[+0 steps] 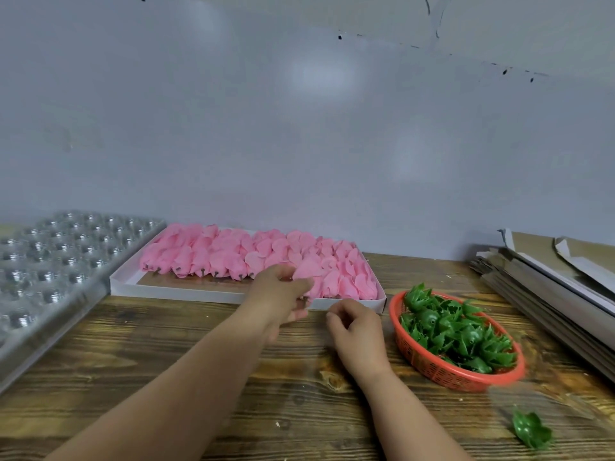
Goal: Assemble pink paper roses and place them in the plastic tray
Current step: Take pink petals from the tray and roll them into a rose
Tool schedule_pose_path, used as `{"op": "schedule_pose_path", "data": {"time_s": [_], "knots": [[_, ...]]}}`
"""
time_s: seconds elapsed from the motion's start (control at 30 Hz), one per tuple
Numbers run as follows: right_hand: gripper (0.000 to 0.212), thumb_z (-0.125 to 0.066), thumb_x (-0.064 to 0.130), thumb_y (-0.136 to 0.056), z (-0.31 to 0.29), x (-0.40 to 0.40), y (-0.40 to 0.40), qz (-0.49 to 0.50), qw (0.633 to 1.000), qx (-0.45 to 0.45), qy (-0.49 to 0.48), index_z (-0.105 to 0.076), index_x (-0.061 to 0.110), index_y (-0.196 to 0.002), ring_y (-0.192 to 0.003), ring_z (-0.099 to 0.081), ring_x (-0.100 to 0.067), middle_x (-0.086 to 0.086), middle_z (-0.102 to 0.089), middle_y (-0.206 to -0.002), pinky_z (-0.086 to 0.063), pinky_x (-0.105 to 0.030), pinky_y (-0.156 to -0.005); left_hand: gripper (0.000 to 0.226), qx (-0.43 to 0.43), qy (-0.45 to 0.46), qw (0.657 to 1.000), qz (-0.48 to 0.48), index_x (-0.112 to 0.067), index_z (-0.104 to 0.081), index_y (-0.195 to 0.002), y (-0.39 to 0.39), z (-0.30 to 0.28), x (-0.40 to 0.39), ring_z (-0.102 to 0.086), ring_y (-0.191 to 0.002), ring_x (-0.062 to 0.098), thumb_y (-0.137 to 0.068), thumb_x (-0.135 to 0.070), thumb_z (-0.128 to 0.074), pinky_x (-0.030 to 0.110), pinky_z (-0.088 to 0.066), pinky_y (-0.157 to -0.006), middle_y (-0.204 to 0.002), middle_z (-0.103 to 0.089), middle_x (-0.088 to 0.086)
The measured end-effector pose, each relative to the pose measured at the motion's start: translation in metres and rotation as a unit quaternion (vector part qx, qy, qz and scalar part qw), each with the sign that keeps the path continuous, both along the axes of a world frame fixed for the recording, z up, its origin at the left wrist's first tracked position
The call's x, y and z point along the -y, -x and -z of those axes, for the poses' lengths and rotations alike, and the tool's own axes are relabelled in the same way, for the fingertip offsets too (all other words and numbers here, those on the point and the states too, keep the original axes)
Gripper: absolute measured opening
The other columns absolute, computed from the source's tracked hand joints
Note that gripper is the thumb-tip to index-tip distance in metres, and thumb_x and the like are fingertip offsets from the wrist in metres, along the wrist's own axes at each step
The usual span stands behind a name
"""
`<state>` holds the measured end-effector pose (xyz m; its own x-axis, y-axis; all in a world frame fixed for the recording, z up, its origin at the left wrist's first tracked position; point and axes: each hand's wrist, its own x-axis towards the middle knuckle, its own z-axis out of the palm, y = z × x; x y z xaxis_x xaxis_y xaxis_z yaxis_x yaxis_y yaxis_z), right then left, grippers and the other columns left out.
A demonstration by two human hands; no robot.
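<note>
Looked like the pick-up stage, honestly. Left hand [283, 294] was reaching over the near rim of the white box [213, 292], fingers closed in a pinch on one pink paper rose [307, 270] sitting at the near-right part of that box, touching it, maybe already lifting, couldn't tell. Rose lay just beyond and slightly right of that hand, petals up and away, stub end toward the near rim like the others in the row. So left was clearly the nearer one. Right hand [357, 327] hung just in front of the box's near-right corner, fingers loosely curled, holding nothing visible. Right of the box, the red basket [466, 377] full of green calyx pieces [456, 334], close to the right hand, probably the next grab. One stray green piece [530, 434] lay well nearer than the basket. Left of the box, the clear plastic tray [50, 261], cups looking unfilled, so a cross-over carry to get there. All on a rough wooden table [166, 344], plain grey wall [299, 128] behind the box, stacked cardboard [549, 277] far right.
</note>
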<state>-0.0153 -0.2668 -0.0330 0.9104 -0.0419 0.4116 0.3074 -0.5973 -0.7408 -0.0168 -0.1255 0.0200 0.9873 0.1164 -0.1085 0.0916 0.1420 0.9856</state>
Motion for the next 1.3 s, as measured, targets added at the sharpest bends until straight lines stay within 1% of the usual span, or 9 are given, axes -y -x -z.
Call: {"op": "schedule_pose_path", "data": {"time_s": [0.1,0.2,0.3,0.4,0.6,0.83,1.1,1.23,1.3], "knots": [[0.027,-0.063,0.001,-0.079,-0.006,-0.006,0.009,-0.030,0.994,0.037,-0.095,-0.059,0.025,-0.067,-0.063,-0.051,-0.009,0.006,-0.057,-0.064,-0.043,-0.020,-0.062,0.049,-0.039,0.125,0.991,0.010,-0.012,-0.049,-0.134,0.013,0.011,-0.006,-0.071,-0.070,0.016,-0.089,-0.006,-0.066,0.024,-0.057,-0.054,-0.107,-0.068,0.010],[0.028,-0.065,-0.002,-0.078,-0.012,-0.011,0.016,-0.055,0.986,0.045,-0.149,-0.060,0.025,-0.072,-0.063,-0.049,-0.003,0.006,-0.057,-0.066,-0.042,-0.012,-0.060,0.029,-0.056,0.195,0.979,0.011,-0.014,-0.060,-0.116,0.019,0.016,-0.011,-0.072,-0.073,0.017,-0.090,-0.003,-0.063,0.030,-0.058,-0.061,-0.091,-0.074,0.007],[0.027,-0.071,-0.001,-0.074,-0.014,-0.019,0.023,-0.090,0.985,0.040,-0.142,-0.061,0.024,-0.074,-0.061,-0.051,-0.002,0.008,-0.058,-0.066,-0.044,-0.015,-0.060,0.017,-0.069,0.241,0.968,0.008,-0.019,-0.063,-0.098,0.025,0.021,-0.007,-0.072,-0.072,0.015,-0.091,-0.004,-0.061,0.030,-0.054,-0.062,-0.077,-0.075,0.002],[0.031,-0.074,0.002,-0.071,-0.012,-0.023,0.026,-0.098,0.990,0.044,-0.091,-0.058,0.029,-0.074,-0.063,-0.054,-0.002,0.008,-0.060,-0.067,-0.049,-0.022,-0.063,0.013,-0.065,0.280,0.958,0.017,-0.012,-0.064,-0.095,0.030,0.023,-0.001,-0.070,-0.056,0.014,-0.093,-0.002,-0.057,0.023,-0.054,-0.048,-0.069,-0.074,0.007],[0.024,-0.074,0.010,-0.071,-0.012,-0.026,0.027,-0.081,0.994,0.061,-0.034,-0.059,0.025,-0.083,-0.070,-0.059,-0.013,0.002,-0.063,-0.076,-0.051,-0.036,-0.070,0.014,-0.059,0.288,0.956,0.022,-0.008,-0.065,-0.100,0.032,0.033,0.002,-0.073,-0.066,0.016,-0.093,-0.003,-0.055,0.026,-0.058,-0.054,-0.080,-0.075,0.011],[0.024,-0.071,0.017,-0.075,-0.011,-0.030,0.028,-0.053,0.992,0.105,0.034,-0.063,0.012,-0.097,-0.081,-0.057,-0.016,0.000,-0.062,-0.089,-0.047,-0.029,-0.073,0.016,-0.029,0.202,0.978,0.037,-0.016,-0.069,-0.102,0.035,0.036,0.003,-0.068,-0.075,0.015,-0.093,-0.008,-0.057,0.030,-0.056,-0.059,-0.087,-0.076,0.004],[0.023,-0.069,-0.001,-0.077,-0.027,-0.031,0.033,-0.093,0.962,-0.058,-0.250,-0.065,0.022,-0.075,-0.058,-0.058,0.003,0.007,-0.065,-0.060,-0.047,-0.015,-0.055,0.057,0.005,0.273,0.946,0.171,-0.008,-0.058,-0.126,0.045,0.039,0.013,-0.070,-0.095,0.018,-0.074,-0.031,-0.065,0.031,-0.058,-0.070,-0.113,-0.071,0.009],[0.018,-0.063,0.001,-0.081,-0.032,-0.034,0.036,-0.144,0.894,-0.198,-0.375,-0.069,0.013,-0.069,-0.047,-0.054,-0.016,-0.014,-0.061,-0.063,-0.043,-0.019,-0.045,0.065,-0.035,0.304,0.935,0.176,-0.011,-0.057,-0.127,0.046,0.043,0.016,-0.068,-0.076,0.012,-0.071,-0.042,-0.064,0.034,-0.055,-0.072,-0.076,-0.069,0.001],[0.021,-0.062,0.008,-0.083,-0.033,-0.033,0.035,-0.150,0.877,-0.233,-0.391,-0.068,0.014,-0.064,-0.042,-0.051,-0.015,-0.015,-0.058,-0.061,-0.042,-0.017,-0.042,0.058,-0.050,0.304,0.932,0.193,-0.014,-0.065,-0.112,0.048,0.044,0.019,-0.064,-0.060,0.008,-0.066,-0.049,-0.070,0.032,-0.054,-0.068,-0.055,-0.058,-0.005]]}}
